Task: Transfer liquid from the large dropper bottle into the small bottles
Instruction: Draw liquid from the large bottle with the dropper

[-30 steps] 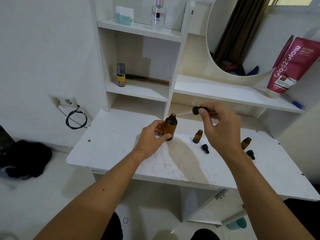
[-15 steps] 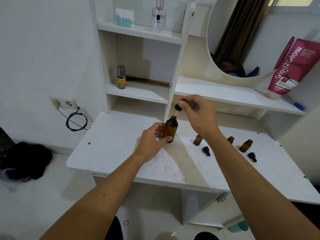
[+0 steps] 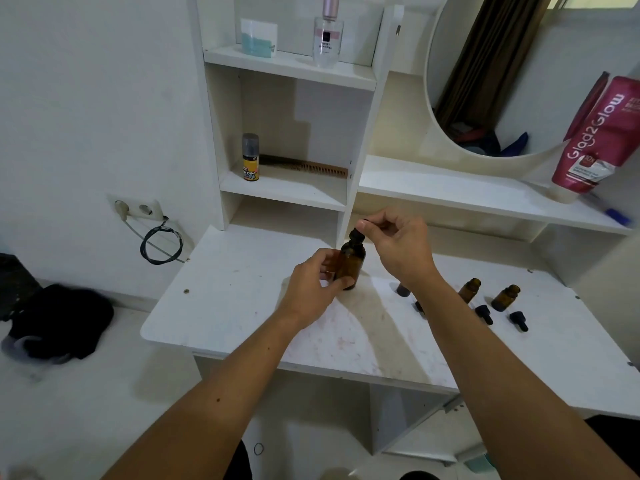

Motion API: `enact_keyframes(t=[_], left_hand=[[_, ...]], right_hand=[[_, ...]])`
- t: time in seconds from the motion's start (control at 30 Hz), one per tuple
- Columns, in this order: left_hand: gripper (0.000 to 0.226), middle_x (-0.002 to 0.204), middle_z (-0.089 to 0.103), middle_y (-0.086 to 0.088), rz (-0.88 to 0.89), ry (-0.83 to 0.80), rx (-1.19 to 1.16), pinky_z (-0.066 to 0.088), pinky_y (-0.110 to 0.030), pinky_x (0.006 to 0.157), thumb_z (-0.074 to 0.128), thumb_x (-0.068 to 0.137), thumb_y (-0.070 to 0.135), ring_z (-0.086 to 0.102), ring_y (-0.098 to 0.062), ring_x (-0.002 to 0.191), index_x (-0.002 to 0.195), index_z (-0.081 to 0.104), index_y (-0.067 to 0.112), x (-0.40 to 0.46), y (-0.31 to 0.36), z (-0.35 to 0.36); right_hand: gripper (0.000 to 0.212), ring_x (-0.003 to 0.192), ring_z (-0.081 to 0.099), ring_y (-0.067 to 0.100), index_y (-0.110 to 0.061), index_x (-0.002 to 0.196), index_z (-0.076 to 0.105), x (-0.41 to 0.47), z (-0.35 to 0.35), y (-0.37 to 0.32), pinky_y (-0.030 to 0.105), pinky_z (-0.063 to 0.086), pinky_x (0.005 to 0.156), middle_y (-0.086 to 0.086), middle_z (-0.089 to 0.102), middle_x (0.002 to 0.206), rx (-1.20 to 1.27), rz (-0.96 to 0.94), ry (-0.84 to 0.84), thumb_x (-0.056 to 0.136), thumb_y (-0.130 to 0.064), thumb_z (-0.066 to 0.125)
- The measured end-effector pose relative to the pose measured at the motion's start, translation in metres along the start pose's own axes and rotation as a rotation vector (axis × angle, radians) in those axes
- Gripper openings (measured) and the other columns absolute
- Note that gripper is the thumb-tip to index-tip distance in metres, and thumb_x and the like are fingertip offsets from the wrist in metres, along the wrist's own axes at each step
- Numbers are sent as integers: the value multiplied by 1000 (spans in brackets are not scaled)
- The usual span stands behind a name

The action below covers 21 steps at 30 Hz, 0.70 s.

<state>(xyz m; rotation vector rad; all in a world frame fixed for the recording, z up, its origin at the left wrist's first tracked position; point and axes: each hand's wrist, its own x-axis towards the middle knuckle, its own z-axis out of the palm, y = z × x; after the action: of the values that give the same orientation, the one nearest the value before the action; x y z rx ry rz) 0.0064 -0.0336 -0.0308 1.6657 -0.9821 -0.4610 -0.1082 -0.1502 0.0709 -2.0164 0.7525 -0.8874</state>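
Note:
The large amber dropper bottle (image 3: 351,264) stands upright on the white desk (image 3: 225,306), with my left hand (image 3: 313,285) wrapped around its body. My right hand (image 3: 398,242) pinches the black dropper cap (image 3: 356,234), which sits on the bottle's neck. Two small amber bottles (image 3: 470,289) (image 3: 506,297) stand open to the right, and a third small bottle (image 3: 401,289) is mostly hidden behind my right forearm. Small black dropper caps (image 3: 484,313) (image 3: 518,320) lie on the desk in front of them.
Shelves rise behind the desk, holding a spray can (image 3: 250,157), a comb (image 3: 304,166), a perfume bottle (image 3: 327,34) and a pink tube (image 3: 595,140). A round mirror (image 3: 485,74) hangs at the back right. A coiled cable (image 3: 161,244) hangs from a wall socket on the left.
My right hand carried the dropper from beside the bottle to above it, then lowered it until the cap sits on the neck. The left hand kept hold of the bottle.

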Motion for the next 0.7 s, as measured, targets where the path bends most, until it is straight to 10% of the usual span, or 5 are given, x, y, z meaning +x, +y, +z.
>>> enact_keyframes(t=[0.7], left_hand=[[55,129,66,6,-51,54,-6,56,-34,102,84,85,29,66,-16,114,133,56,24,-7,7,4]], right_hand=[[17,86,66,-9,-14,113,77,-6,-26,-26,7,51,82,-13,74,96,-25,-149,109,99,-23,72]])
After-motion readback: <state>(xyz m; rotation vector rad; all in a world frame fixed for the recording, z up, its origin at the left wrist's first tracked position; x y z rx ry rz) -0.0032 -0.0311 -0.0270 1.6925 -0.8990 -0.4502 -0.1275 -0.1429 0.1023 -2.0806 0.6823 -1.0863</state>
